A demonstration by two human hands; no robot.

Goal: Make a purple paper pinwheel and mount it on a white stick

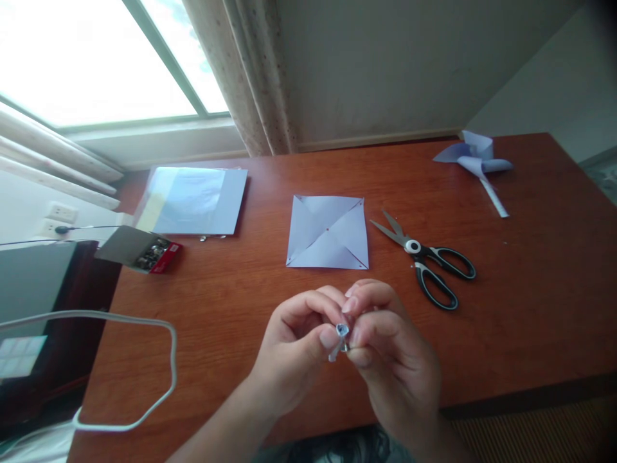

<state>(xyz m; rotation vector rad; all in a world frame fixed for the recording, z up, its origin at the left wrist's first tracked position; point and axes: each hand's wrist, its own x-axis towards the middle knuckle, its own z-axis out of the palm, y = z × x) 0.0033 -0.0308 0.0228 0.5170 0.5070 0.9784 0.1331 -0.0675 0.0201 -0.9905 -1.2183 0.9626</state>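
Both my hands meet above the near edge of the wooden table (530, 308). My left hand (294, 350) and my right hand (385, 347) are closed in a pinch on a small rolled strip of pale paper (340, 337), seen end-on between the fingertips. Beyond them lies a pale blue paper square (328, 233) with diagonal creases or cuts, flat on the table. Scissors (427, 260) with black handles lie just right of the square, blades partly apart.
A finished pale paper pinwheel (475, 164) lies at the far right. A stack of pale sheets (193, 200) sits at the far left, with an open red box of small metal pieces (152, 252) near it. A white cable (144, 360) loops at the left edge.
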